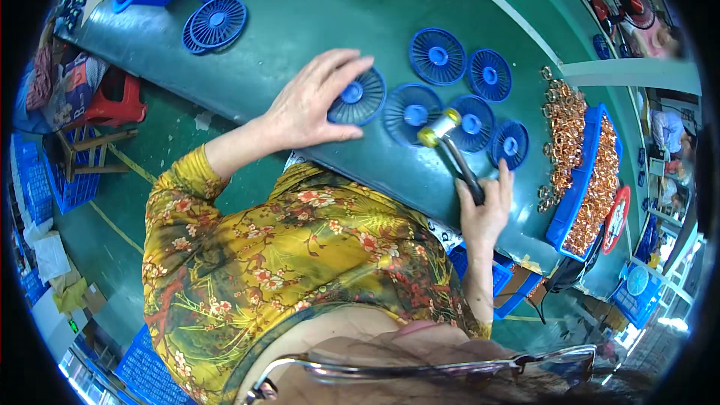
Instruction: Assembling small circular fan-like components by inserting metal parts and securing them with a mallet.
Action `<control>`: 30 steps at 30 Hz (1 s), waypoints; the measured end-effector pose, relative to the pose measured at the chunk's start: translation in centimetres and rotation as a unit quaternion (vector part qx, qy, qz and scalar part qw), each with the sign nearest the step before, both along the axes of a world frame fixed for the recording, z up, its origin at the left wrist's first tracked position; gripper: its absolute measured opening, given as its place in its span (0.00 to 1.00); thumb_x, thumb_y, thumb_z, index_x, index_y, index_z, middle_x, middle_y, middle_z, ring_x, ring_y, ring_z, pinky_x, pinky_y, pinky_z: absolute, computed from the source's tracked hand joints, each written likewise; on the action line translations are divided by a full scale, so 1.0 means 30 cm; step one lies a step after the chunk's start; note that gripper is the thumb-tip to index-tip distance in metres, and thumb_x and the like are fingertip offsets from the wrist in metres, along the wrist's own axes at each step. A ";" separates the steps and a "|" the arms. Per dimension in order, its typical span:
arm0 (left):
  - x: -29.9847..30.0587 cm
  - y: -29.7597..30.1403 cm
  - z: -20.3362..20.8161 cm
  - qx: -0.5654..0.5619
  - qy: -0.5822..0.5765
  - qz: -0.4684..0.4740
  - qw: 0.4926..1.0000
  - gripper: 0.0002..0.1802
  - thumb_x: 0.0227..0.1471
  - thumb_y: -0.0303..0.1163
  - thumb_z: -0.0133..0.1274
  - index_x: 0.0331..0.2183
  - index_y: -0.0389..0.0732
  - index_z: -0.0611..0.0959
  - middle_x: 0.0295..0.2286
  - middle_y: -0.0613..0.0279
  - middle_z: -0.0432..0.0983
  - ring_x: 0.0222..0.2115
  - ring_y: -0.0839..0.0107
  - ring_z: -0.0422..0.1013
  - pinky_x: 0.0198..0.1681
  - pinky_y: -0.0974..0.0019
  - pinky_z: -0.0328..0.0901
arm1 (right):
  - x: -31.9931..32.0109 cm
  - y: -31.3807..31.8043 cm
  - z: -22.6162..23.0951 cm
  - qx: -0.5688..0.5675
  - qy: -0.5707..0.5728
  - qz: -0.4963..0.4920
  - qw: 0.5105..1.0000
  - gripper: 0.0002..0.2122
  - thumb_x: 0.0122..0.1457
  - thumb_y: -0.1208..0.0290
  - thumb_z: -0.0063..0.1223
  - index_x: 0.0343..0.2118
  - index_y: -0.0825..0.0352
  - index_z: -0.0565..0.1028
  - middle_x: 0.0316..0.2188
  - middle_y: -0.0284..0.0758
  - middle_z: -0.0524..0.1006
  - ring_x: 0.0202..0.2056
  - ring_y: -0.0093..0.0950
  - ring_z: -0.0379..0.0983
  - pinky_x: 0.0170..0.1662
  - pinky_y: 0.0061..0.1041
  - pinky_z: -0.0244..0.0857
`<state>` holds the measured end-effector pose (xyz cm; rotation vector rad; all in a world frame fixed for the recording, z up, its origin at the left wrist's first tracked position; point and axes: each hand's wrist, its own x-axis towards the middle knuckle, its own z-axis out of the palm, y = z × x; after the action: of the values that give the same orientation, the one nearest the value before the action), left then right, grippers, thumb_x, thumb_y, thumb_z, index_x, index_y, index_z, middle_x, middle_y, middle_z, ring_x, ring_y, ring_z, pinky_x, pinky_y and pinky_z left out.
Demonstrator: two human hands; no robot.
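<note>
The left hand (311, 101) is spread, with its thumb and fingers wide apart around a blue disc (360, 101) near the front edge of the desk (300, 22). I cannot tell if it presses down. The disc looks like plastic, so I think it is light, stiff and a bit slippery. Its thin spokes may snap if pushed hard, so the rim or the solid middle is the best place to hold it. The right hand (486, 206) is curled around the dark handle of a hammer (455, 155), with one finger poking out. The hammer's shiny head, with yellow ends, is over two of the five other discs (437, 56). It is likely heavy at the head, so low on the handle, where the hand is, seems a good hold. Off to the right, copper rings (566, 135) lie beside a blue tray (581, 180).
</note>
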<state>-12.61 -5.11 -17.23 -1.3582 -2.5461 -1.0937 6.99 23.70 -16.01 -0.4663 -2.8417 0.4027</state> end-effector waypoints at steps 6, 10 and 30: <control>0.024 0.097 0.026 -0.166 0.046 0.006 0.985 0.48 0.34 0.63 0.60 0.57 0.59 0.65 0.60 0.44 0.44 0.61 0.41 0.40 0.58 0.29 0.36 | -0.336 0.030 -0.002 0.041 0.002 0.076 0.996 0.17 0.51 0.56 0.60 0.31 0.66 0.71 0.57 0.51 0.61 0.57 0.58 0.55 0.59 0.53 0.47; -0.088 0.258 -0.009 -0.165 0.086 0.028 0.982 0.42 0.40 0.63 0.55 0.57 0.63 0.65 0.61 0.47 0.45 0.61 0.40 0.39 0.55 0.25 0.38 | -0.706 0.108 -0.033 0.043 0.043 0.089 0.994 0.19 0.52 0.52 0.56 0.32 0.65 0.72 0.56 0.52 0.63 0.55 0.54 0.58 0.56 0.51 0.52; -0.270 0.451 -0.008 -0.120 0.147 -0.325 0.927 0.31 0.46 0.54 0.55 0.53 0.66 0.69 0.59 0.60 0.55 0.61 0.56 0.48 0.60 0.36 0.41 | -0.373 0.358 0.056 -0.025 0.041 -0.077 0.996 0.14 0.49 0.61 0.63 0.27 0.68 0.75 0.27 0.41 0.74 0.29 0.39 0.71 0.33 0.36 0.65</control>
<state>-20.71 8.44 -17.47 -2.3262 -2.0996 -0.5530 -4.21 34.43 -14.34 -0.6583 -2.6997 0.4539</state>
